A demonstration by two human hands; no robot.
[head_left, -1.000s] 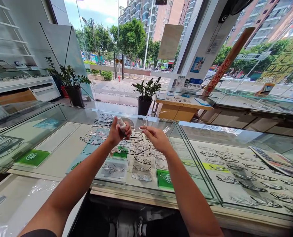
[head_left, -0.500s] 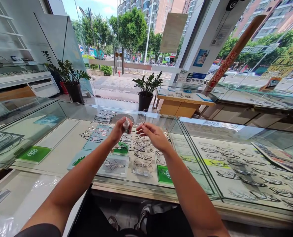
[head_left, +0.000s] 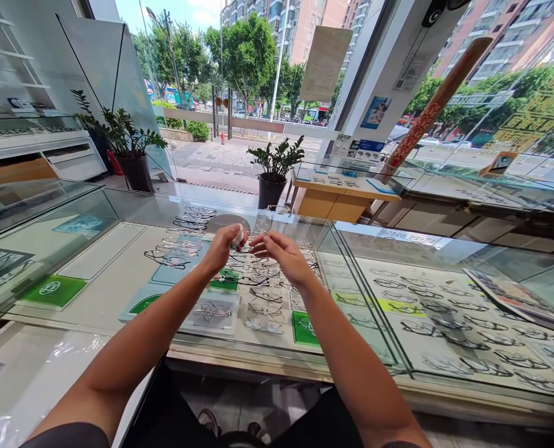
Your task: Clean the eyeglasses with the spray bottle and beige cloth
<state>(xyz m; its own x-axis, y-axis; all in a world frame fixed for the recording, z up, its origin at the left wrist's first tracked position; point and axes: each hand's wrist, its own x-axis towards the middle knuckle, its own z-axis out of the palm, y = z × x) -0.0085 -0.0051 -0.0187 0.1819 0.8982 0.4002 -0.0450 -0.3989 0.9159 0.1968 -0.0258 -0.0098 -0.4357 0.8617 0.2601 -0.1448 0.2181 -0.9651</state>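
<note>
My left hand [head_left: 223, 246] is closed around a small white bottle [head_left: 239, 236], its thumb near the top and much of the bottle covered by fingers. Just to the right, my right hand [head_left: 281, 252] has bent fingers turned toward the bottle. A thin-rimmed pair of glasses [head_left: 264, 219] shows right above those fingertips and appears pinched in them; the exact grip is hard to see. Both hands are over the glass top of a display case [head_left: 300, 348]. Beneath the glass lie rows of eyeglass frames [head_left: 265, 294]. A round grey disc [head_left: 228, 222] sits behind my left hand.
A second case section with more eyeglass frames [head_left: 445, 311] adjoins on the right, with a magazine [head_left: 515, 298] on its glass. Green cards [head_left: 53, 290] lie inside the left part. Beyond stand potted plants [head_left: 271, 186] and a wooden cabinet [head_left: 333, 202]. Plastic wrap [head_left: 66, 354] covers the lower-left surface.
My left hand and the bottle have turned slightly, so less of the white bottle shows. The fingers of my right hand have shifted slightly closer to it. The whole view has moved a little.
</note>
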